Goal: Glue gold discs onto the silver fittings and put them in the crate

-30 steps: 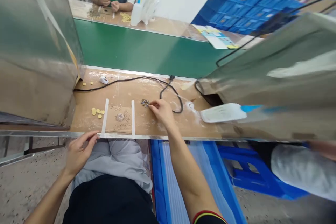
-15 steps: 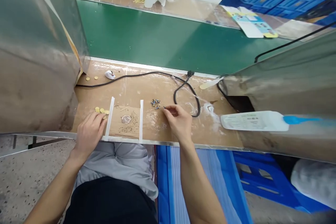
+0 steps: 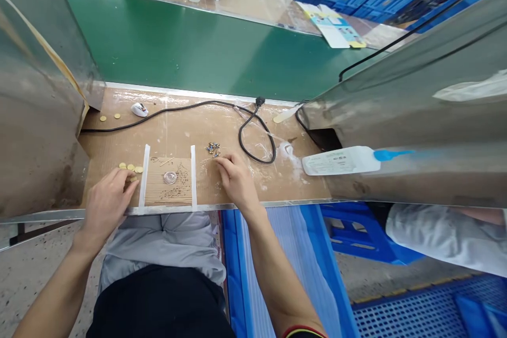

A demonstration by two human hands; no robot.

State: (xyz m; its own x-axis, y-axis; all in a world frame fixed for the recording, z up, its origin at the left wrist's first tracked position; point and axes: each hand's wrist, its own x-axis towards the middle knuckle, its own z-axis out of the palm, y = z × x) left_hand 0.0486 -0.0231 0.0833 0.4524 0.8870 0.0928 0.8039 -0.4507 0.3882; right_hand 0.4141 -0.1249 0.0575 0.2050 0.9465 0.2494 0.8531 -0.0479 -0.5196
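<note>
My left hand (image 3: 106,198) rests on the bench, left of a white-taped panel, with thumb and fingers closed at a small yellow disc. Several more yellow discs (image 3: 130,168) lie just beyond its fingertips. My right hand (image 3: 238,180) is pinched shut at the fingertips, where a tiny metal piece is partly hidden. A small pile of shiny metal pieces (image 3: 213,147) with blue and gold tints lies just past those fingers. Between my hands, the panel (image 3: 154,190) bears scattered dark specks and a round clear dish (image 3: 170,177).
A black cable (image 3: 190,108) loops across the bench behind my hands. To the right lies a white bottle (image 3: 340,161) with a blue nozzle, near a pale spatula (image 3: 287,113). Metal walls (image 3: 415,127) flank the bench. Across the green divider (image 3: 170,42) part of another person's hand shows.
The camera view has swung right, so the scene sits farther left. My right hand has drawn slightly closer to the metal pieces. My left hand stays by the yellow discs.
</note>
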